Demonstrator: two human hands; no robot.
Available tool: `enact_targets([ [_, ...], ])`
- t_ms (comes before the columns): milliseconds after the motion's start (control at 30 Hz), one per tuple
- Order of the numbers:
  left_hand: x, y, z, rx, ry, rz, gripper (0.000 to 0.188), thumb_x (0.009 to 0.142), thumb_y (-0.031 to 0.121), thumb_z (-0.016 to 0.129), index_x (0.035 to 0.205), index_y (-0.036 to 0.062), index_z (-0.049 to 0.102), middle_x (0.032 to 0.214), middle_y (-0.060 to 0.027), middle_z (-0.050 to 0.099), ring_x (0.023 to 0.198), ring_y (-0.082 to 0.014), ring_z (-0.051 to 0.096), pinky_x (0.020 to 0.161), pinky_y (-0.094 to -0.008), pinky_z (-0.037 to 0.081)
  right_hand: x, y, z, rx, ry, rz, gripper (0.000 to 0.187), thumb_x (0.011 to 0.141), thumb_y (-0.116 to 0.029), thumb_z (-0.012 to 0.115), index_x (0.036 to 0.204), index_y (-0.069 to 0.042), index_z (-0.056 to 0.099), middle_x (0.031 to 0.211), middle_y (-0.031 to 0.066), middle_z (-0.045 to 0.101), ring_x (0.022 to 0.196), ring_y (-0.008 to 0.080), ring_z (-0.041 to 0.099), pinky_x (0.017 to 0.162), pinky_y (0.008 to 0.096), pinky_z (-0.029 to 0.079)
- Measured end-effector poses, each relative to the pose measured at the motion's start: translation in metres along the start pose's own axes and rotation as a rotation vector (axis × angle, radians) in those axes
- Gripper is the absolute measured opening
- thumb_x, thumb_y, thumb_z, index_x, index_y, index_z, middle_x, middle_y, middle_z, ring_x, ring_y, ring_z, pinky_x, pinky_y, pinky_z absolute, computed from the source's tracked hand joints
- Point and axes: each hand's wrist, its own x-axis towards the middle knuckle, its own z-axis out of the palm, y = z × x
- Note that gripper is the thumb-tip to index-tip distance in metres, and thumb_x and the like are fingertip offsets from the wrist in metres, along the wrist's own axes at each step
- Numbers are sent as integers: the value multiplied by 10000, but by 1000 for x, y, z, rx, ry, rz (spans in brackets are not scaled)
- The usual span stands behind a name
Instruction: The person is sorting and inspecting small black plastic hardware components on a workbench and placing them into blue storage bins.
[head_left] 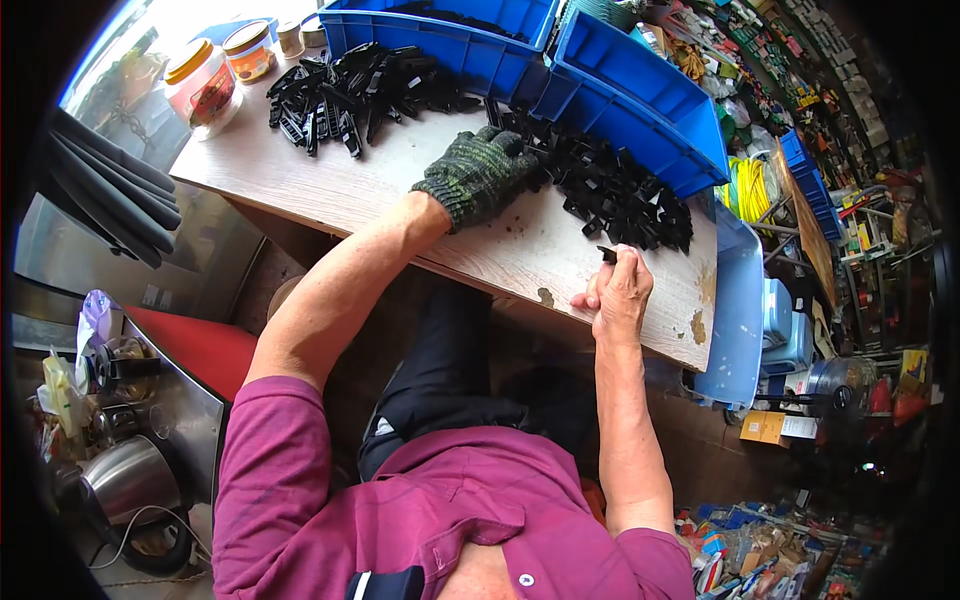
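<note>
My left hand [474, 180], in a dark green and black knitted glove, is at the left edge of a pile of small black plastic parts [625, 190]. Its fingers are bent together, and their tips are lost against the dark parts, so whatever they hold is hidden. Bare, my right hand [622, 290] is just in front of the pile, closed with thumb and fingers pinching one small black plastic part [608, 255]. Farther left on the table [340, 190] lies a second heap of longer black plastic pieces [350, 95].
Blue plastic crates [640, 100] stand behind the piles. Lidded jars [200, 88] are at the far left corner. A pale blue bin [735, 310] is beyond the table's right end. A metal kettle [130, 480] sits at lower left. Clutter crowds the right side.
</note>
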Motion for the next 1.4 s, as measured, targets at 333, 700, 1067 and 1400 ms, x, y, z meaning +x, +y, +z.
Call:
enact_targets([
  [333,-10,15,-2,6,-64,-14,427,902,249,619,1321,187,571,1256,-133,601,1118,-346,578,886,-501,489,-1,2,-1,34,31,-22,257,990,-305,500,850,-93,539,461,-22,319,356,104,349,333,321,473],
  [700,-11,13,4,123,34,-225,217,902,238,607,1071,122,678,1032,-132,659,1038,-347,604,836,-472,501,-2,3,-2,33,36,-30,296,994,-325,485,780,-120,488,457,-23,295,351,114,344,349,345,493],
  [1067,-34,86,5,-608,164,-173,271,933,231,620,1124,39,634,1001,-190,677,926,-387,662,787,-466,535,-1,0,-3,98,105,-59,314,986,-312,458,780,-78,496,451,-14,300,352,124,323,355,348,478],
  [1400,-28,120,27,-852,103,-233,301,978,278,577,1151,40,641,1049,-189,684,948,-390,658,794,-466,527,-8,-4,2,49,165,-45,288,983,-297,471,778,-96,481,522,15,407,346,144,378,347,325,425],
])
